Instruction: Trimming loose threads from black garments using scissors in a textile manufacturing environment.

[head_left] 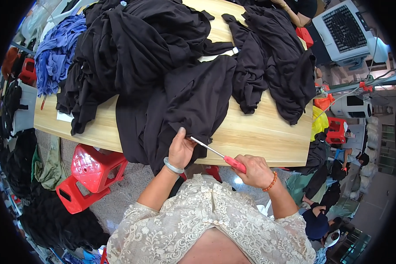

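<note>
Black garment [198,94] cloth hangs over the near edge of the wooden table [259,141], part of it lying flat. My left hand [180,148], with a pale bangle on its wrist, is closed on the garment's edge, thumb on top. Gripped in my right hand [253,171] is a red-handled tool [213,151] with a long thin metal shaft. Its shape does not show whether it is a pair of scissors seen edge-on. The metal tip reaches the cloth just beside my left fingers. An orange bead bracelet circles my right wrist.
A large heap of black garments [132,44] covers the table's far left, beside blue clothing [59,53]. More black garments [286,66] lie at the right. Red stools [90,169] stand below the left edge. Another person's arm [295,15] shows at the far side.
</note>
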Demonstrator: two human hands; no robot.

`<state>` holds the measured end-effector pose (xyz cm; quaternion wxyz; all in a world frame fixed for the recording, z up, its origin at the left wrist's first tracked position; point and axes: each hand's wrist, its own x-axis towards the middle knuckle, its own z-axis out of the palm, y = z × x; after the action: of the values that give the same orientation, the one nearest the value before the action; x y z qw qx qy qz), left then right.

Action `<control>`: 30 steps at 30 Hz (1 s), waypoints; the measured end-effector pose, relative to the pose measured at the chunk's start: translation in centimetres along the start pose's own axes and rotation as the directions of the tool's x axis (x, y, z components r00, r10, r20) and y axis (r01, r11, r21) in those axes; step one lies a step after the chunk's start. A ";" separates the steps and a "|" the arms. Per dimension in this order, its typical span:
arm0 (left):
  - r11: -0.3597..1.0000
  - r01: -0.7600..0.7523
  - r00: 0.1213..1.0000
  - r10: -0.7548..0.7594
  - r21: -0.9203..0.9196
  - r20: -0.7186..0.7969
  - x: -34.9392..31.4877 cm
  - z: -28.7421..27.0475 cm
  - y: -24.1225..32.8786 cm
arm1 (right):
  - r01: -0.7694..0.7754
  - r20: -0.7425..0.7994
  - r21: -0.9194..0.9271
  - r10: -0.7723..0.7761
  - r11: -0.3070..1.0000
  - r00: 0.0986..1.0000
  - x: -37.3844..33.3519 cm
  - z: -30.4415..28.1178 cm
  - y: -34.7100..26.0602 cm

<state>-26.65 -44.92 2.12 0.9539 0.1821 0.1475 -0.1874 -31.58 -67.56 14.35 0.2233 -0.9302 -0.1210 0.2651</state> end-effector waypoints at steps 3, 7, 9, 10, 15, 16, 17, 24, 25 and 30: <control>0.999 -0.041 0.997 0.040 0.012 0.062 0.2 -0.6 0.1 | -0.034 -0.023 0.007 0.034 0.999 0.999 -0.1 0.8 0.3; 0.937 -0.138 0.987 0.103 0.321 0.122 0.3 -5.9 -0.3 | -0.045 0.002 -0.009 0.045 0.999 0.999 -0.1 0.8 -0.4; 0.383 0.050 0.995 -0.103 0.922 -0.011 0.4 -6.2 1.1 | -0.064 0.024 -0.041 0.065 0.997 0.998 -0.1 0.3 -0.8; 0.559 -0.243 0.968 0.193 0.793 0.161 0.3 -4.9 0.1 | -0.062 0.026 -0.041 0.064 0.997 0.998 -0.1 0.2 -0.8; 0.429 -0.399 0.905 0.329 0.811 0.271 0.4 -3.1 0.7 | -0.034 0.027 -0.019 0.034 0.999 0.999 -0.4 -0.1 -1.0; 0.409 -0.368 0.926 0.246 0.835 0.287 0.2 -3.5 0.9 | -0.035 0.027 -0.020 0.035 0.999 0.999 -0.4 0.0 -1.1; 0.386 -0.338 0.941 0.160 0.859 0.298 0.0 -3.8 1.0 | -0.044 0.019 -0.041 0.045 0.998 0.999 -0.3 0.1 -1.3; 0.951 -0.154 0.985 0.126 0.268 0.118 0.3 -3.7 1.1 | -0.075 0.072 -0.093 0.081 0.993 0.994 0.1 -0.1 -0.9; 0.942 -0.162 0.981 0.123 0.295 0.147 0.5 -4.1 1.3 | -0.072 0.071 -0.092 0.079 0.993 0.994 0.1 -0.2 -1.0; 0.955 -0.166 0.978 0.128 0.245 0.163 0.8 -3.5 2.1 | -0.005 0.035 0.064 0.002 0.998 0.999 0.6 -0.1 -0.8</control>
<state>-25.83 -41.89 -0.69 0.9417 0.3005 0.0382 -0.1462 -31.10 -66.70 14.55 0.2502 -0.9181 -0.1146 0.2852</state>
